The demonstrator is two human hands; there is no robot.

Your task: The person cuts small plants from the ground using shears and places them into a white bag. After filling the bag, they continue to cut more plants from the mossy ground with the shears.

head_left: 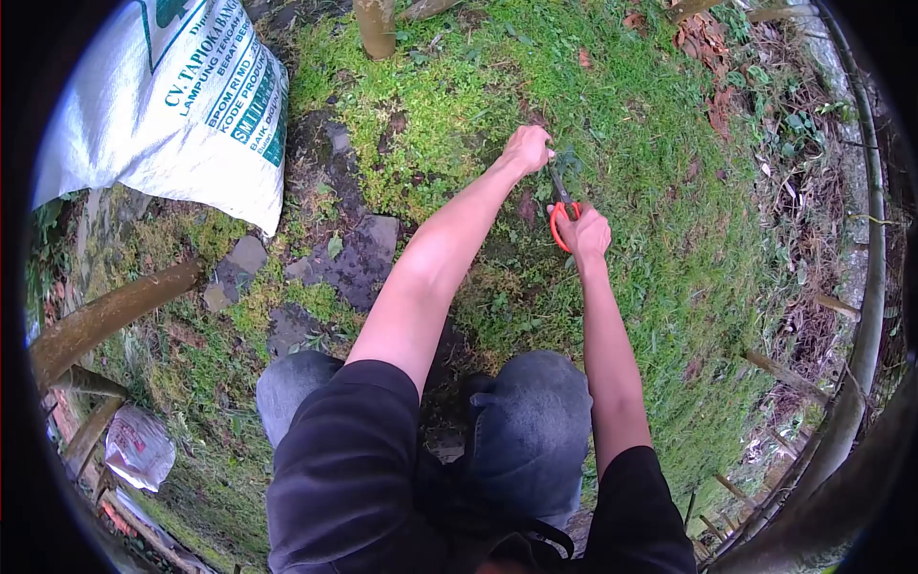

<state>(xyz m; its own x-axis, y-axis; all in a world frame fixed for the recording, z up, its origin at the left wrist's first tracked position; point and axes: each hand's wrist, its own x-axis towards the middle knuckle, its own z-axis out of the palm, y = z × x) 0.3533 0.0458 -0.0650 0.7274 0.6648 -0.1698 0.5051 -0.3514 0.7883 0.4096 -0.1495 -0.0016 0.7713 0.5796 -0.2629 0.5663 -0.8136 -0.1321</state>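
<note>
My right hand (590,232) is closed round the orange handles of a pair of scissors (557,228). Their dark blades point up and to the left, low over the grass, towards my other hand. Just beyond the blade tips, my left hand (529,151) is closed in a pinch close to the ground. What its fingers hold, if anything, is too small to make out. A dark green leafy weed (570,161) shows right beside those fingertips and the blades.
Mossy grass (669,249) surrounds my hands. A large white printed sack (191,115) stands at the upper left, near flat dark stones (359,253). Wooden posts rise at the top (375,27) and left (120,311). A curved bamboo rail (865,316) borders the right side.
</note>
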